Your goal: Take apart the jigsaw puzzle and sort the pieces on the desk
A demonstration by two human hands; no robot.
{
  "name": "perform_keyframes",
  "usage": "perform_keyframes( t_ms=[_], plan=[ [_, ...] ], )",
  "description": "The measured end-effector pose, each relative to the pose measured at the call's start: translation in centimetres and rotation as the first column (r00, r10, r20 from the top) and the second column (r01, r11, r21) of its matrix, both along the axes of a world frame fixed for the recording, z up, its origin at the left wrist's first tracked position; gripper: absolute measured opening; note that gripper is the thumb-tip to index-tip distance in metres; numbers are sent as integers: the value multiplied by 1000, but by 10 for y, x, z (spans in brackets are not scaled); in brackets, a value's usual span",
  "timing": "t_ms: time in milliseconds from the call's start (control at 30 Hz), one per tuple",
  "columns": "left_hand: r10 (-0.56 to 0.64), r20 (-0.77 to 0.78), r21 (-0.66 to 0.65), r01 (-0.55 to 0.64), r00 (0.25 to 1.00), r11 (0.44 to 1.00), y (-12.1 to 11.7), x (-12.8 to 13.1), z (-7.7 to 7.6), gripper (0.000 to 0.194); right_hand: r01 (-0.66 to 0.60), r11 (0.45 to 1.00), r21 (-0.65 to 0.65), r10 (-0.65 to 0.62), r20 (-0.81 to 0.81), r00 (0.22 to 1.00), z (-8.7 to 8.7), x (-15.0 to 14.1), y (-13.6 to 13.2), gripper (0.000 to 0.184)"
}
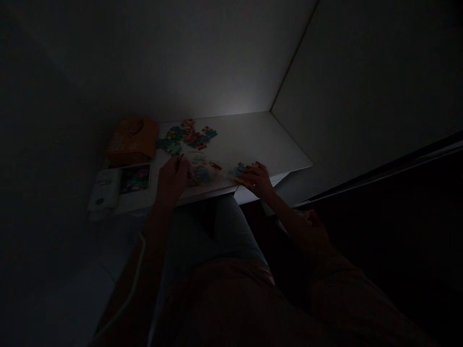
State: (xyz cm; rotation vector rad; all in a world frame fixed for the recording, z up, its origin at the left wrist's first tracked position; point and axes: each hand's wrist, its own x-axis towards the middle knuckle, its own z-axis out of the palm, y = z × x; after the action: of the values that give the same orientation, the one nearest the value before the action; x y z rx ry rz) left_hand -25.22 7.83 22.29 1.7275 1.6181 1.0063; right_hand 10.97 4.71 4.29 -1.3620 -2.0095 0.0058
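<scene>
Curling its fingers inward, the left hand (174, 176) sits against what looks like a clear plastic bag (204, 171) of jigsaw pieces at its three o'clock; darkness hides whether it pinches anything. Farther along, the right hand (256, 180) bends over some loose pieces (239, 168), grip unclear. A jigsaw heap (191, 136) already lies unbagged at the left hand's one o'clock; other pieces seem still bagged. Whether any interlock, I cannot tell.

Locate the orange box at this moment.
In the head view, the orange box stands toward the left end of the white tabletop, left of the farther puzzle pieces and just beyond the dark picture card.
</scene>
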Motion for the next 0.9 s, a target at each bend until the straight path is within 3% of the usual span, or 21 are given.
perform_keyframes(
  t_ms=[67,167,367,600,700,900],
  plan=[
    [-2,0,4,2,1000,1000,0,0,0,35,32,999,-5,-32,-84,996,6,-3,3,21],
    [-7,-7,9,7,1000,1000,-1,-1,-1,35,107,994,-34,-112,-249,962,18,-9,10,35],
    [-6,-24,22,6,1000,1000,1,-2,-5,35,223,919,-326,-366,-492,790,38,-15,26,60],
    [-22,-3,30,22,1000,999,1,-1,-5,35,195,942,-274,-333,-679,654,41,2,60,65],
    [-17,-6,19,17,1000,1000,0,0,-3,34,222,960,-169,-276,-689,670,47,12,70,67],
    [-14,-20,32,15,1000,999,1,0,-4,35,238,971,-37,-220,-534,816,65,38,52,59]
  ],
)
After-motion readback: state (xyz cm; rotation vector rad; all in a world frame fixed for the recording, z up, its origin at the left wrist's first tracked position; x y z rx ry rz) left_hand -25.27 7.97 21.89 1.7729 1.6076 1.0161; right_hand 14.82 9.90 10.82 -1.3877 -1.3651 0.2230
